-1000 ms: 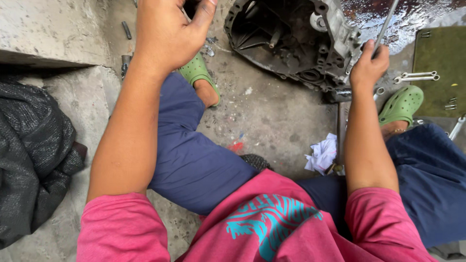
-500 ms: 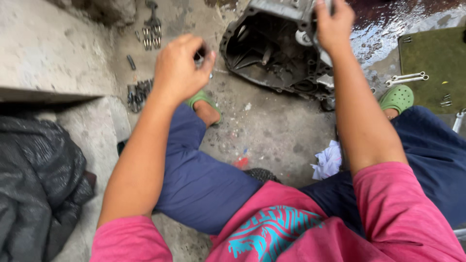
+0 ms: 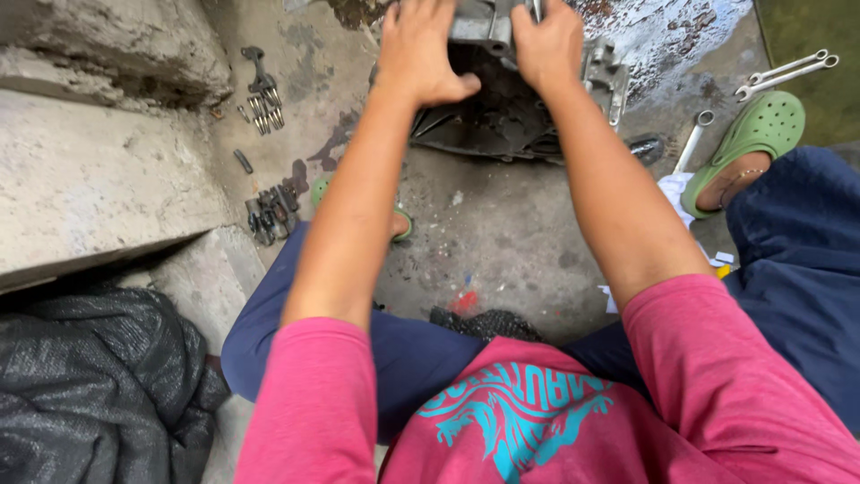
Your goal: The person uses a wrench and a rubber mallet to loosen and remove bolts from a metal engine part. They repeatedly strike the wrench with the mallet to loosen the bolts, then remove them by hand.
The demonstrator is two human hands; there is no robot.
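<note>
Both hands grip the greasy metal housing lying on the concrete floor between the feet; the left hand curls over its near-left rim, the right hand clamps its upper edge; judging by this, a steady two-sided hold matters; spanners lie right of the right hand, bolts left of the left.
</note>
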